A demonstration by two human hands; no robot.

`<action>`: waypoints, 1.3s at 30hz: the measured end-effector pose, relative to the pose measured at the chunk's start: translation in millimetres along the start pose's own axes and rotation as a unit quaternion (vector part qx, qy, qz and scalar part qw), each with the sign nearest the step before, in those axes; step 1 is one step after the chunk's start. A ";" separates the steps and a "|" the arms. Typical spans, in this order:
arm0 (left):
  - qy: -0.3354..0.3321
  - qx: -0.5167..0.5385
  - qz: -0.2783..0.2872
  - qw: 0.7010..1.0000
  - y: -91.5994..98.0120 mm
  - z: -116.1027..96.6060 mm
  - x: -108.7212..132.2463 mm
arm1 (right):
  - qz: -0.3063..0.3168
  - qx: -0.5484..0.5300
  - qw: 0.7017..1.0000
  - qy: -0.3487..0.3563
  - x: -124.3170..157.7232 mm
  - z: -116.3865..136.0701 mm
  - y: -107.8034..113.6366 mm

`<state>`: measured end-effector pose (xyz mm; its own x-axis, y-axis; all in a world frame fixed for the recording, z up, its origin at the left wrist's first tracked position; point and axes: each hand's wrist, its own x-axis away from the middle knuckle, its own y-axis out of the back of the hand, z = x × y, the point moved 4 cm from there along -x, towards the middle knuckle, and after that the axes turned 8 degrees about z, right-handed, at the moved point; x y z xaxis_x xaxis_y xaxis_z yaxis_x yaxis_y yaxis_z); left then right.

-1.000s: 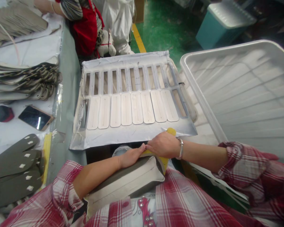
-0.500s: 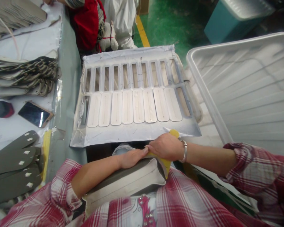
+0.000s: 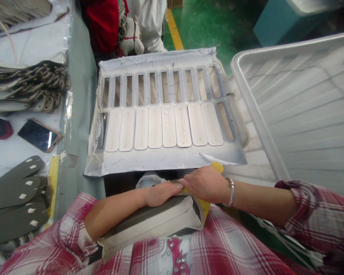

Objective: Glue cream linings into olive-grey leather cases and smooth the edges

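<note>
On my lap lies a bent grey-and-white piece (image 3: 154, 223), its pale inner side marked with a thin lengthwise line. My left hand (image 3: 160, 194) is closed over its far grey edge; the fingers behind that edge are hidden. A yellow flat tool (image 3: 217, 166) is gripped in my right hand (image 3: 205, 185), with its rounded end sticking out above the fist and a flat part below against the piece's right end. The thumbs of both hands meet. Beyond my hands stands a white frame (image 3: 160, 164) with two rows of slots; several pale oblong strips (image 3: 154, 128) lie along its front row.
A large white plastic bin (image 3: 304, 95) stands at right. On the left table are a phone (image 3: 39, 134), a dark red-edged object (image 3: 0, 128), stacked straps (image 3: 28, 88) and grey flat pieces (image 3: 17, 198). A teal bin (image 3: 286, 23) stands on the green floor.
My view has shifted slightly. Both hands keep their hold at nearly the same place, the right one with the yellow tool a little farther right and lower.
</note>
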<state>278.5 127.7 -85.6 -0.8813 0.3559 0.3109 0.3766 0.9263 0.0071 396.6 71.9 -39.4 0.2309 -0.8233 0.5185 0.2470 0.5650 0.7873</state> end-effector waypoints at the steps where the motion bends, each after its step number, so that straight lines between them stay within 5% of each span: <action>1: -0.002 -0.002 0.000 1.000 0.1 0.7 -0.3 | -0.001 -0.004 1.000 -0.007 0.6 0.1 -0.9; 15: -0.056 -0.008 0.037 0.998 -1.1 -13.4 -2.9 | -0.055 -0.013 0.994 -0.091 17.5 11.4 -14.5; 20: -0.013 -0.056 0.034 0.998 -4.9 -22.0 -1.2 | -0.047 -0.028 0.993 -0.105 26.2 16.6 -19.0; 27: 0.140 -0.180 0.019 0.973 -11.7 -42.5 10.3 | -0.026 0.016 0.998 -0.048 46.7 20.1 -19.5; 34: 0.156 -0.114 0.049 0.980 -9.8 -45.3 26.1 | 0.007 0.072 0.997 0.037 50.4 4.8 -4.9; 36: 0.130 -0.075 0.050 0.987 -7.5 -43.9 25.3 | -0.008 0.022 0.999 0.029 54.7 -11.3 -4.8; 39: 0.114 -0.055 0.034 0.991 -3.7 -40.4 21.2 | -0.057 -0.215 0.971 -0.085 68.2 -40.9 -13.7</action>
<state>269.9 126.9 -40.6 -0.7700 0.3675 0.5215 0.4721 0.8780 0.0784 447.5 10.2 -28.5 0.0286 -0.8585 0.5120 0.6406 0.4090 0.6499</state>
